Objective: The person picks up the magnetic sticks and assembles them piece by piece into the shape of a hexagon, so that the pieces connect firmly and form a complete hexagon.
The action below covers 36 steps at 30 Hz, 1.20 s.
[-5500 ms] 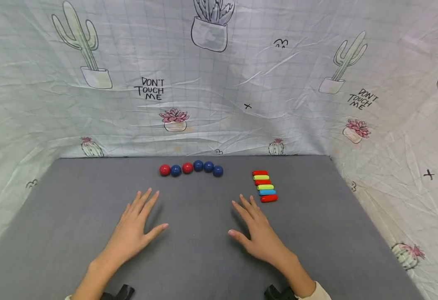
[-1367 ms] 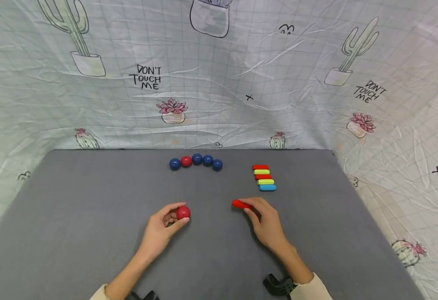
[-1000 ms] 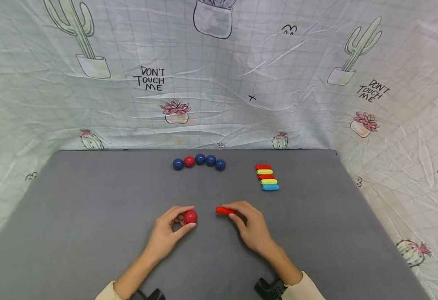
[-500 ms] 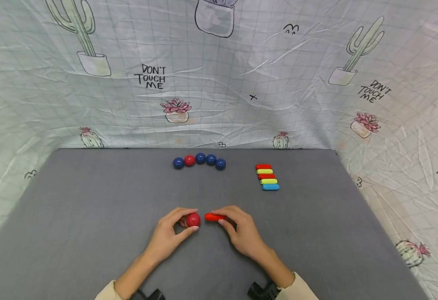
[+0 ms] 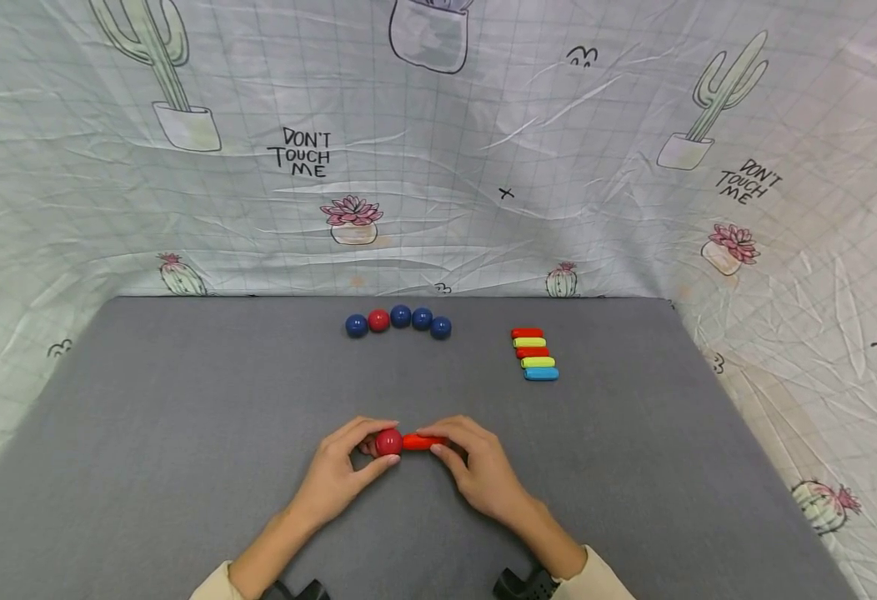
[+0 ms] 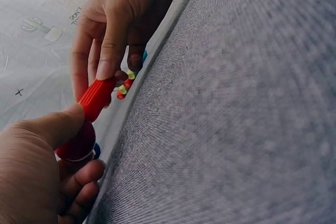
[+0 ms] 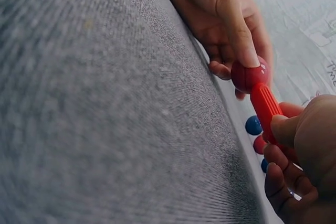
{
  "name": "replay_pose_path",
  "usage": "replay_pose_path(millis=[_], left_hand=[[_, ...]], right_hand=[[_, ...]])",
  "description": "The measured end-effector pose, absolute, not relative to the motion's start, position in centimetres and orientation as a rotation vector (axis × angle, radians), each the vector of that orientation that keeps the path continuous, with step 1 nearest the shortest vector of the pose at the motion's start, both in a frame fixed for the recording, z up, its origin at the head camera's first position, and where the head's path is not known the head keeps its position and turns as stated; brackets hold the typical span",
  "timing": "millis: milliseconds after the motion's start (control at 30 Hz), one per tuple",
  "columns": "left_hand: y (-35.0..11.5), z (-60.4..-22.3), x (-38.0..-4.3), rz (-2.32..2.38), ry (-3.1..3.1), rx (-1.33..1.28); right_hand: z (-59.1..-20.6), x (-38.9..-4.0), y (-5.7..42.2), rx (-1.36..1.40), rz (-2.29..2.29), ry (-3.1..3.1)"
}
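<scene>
Left hand (image 5: 337, 467) pinching the red ball (image 5: 388, 442), right hand (image 5: 482, 468) pinching the red stick (image 5: 419, 442), I hold them touching over the gray table (image 5: 183, 400). Both wrist views show grooves (image 7: 270, 103) along the stick; only the head view shows all five loose balls (image 5: 401, 316) beyond, left of five loose sticks (image 5: 533, 352).

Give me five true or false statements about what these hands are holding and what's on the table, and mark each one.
1. The left hand holds a red ball. True.
2. The balls at the back are all red. False: four blue balls lie there, with a second red ball among them.
3. The right hand holds a ribbed red rod. True.
4. A gap separates the held ball and rod. False: they touch.
5. Nearest the person in the column of rods is a light blue rod. True.
</scene>
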State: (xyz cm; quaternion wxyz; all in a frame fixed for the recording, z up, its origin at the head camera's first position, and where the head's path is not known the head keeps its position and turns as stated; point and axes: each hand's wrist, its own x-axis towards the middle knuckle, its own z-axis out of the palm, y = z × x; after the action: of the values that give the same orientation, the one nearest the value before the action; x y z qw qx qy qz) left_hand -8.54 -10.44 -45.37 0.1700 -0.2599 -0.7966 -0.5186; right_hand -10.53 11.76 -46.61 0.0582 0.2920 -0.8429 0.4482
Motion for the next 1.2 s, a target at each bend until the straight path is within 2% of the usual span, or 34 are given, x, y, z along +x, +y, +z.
replay_pose_path(millis=[233, 667, 967, 1200], left_hand=[[-11.1, -48.4, -9.5, -1.419, -2.407, -0.747], [-11.1, -48.1, -9.2, -1.269, -2.537, -0.744], [-11.1, -48.4, -9.2, -1.395, -2.470, -0.692], [-11.0, -48.8, -9.5, -1.456, -2.349, -0.693]], right_hand=[[-46.7, -10.6, 11.6, 0.876, 1.376, -2.525], [-46.2, -10.8, 10.4, 0.833, 1.448, -2.525], [-45.9, -11.1, 9.2, 0.746, 1.535, -2.554], [-45.7, -11.2, 8.5, 0.818, 1.573, -2.565]])
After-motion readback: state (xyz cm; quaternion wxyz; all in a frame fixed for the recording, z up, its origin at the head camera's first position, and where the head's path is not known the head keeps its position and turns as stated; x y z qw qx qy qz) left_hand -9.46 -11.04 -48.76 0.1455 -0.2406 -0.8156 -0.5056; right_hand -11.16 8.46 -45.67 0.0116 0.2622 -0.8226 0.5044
